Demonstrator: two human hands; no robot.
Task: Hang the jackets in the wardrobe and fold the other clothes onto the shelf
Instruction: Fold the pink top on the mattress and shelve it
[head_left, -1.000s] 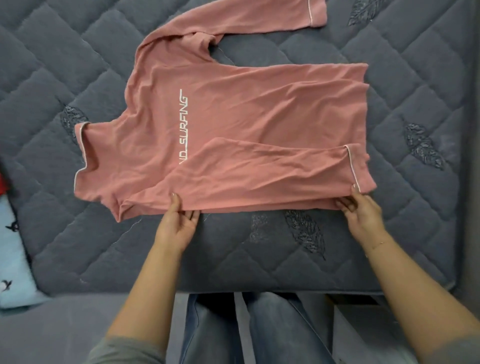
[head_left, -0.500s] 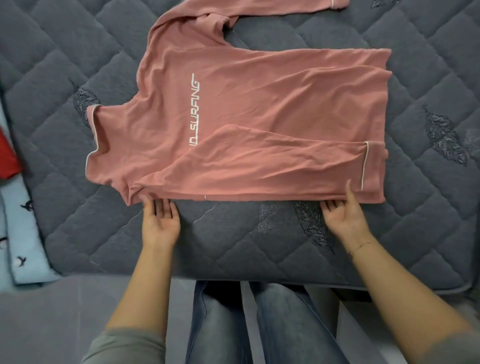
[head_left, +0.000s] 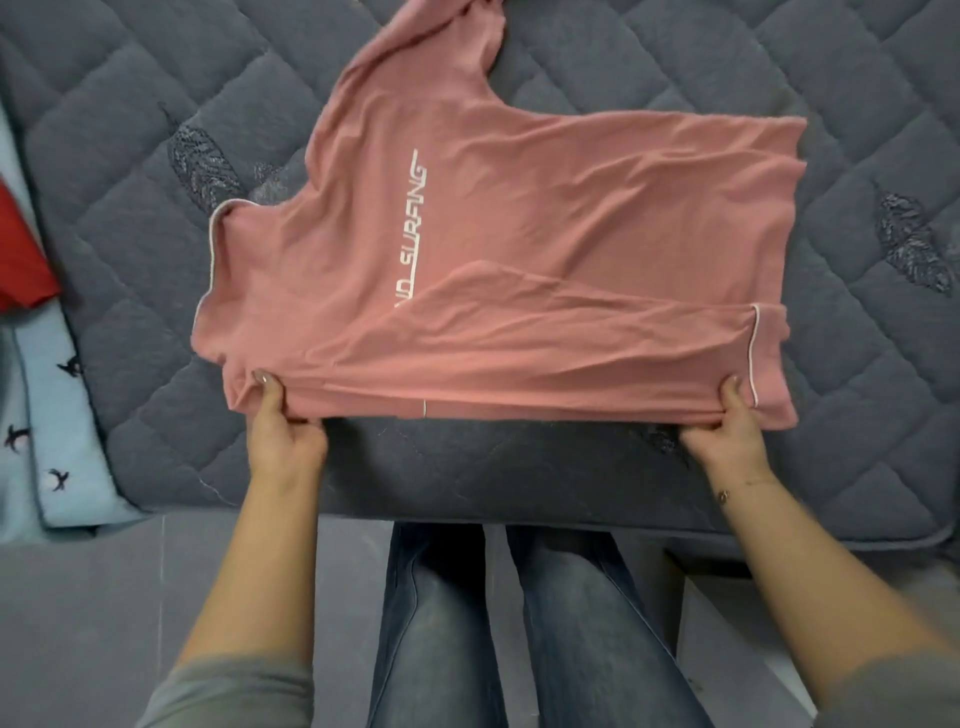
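Observation:
A pink long-sleeved shirt (head_left: 545, 218) with white lettering lies spread on the grey quilted bed (head_left: 130, 156), collar to the left. One sleeve is folded across its near side; the other runs off the top edge. My left hand (head_left: 280, 431) pinches the near folded edge by the shoulder. My right hand (head_left: 730, 431) pinches the same edge near the sleeve cuff and hem. The gripped edge is lifted slightly off the bed.
A light blue garment with dark bird prints (head_left: 57, 415) and a red garment (head_left: 21, 249) lie at the bed's left edge. My jeans-clad legs (head_left: 509, 623) stand against the bed front. A white box corner (head_left: 737, 649) sits at lower right.
Both hands went from lying flat beside the shirt's near edge to pinching it and raising it. The view has shifted, so the shirt sits further right and closer.

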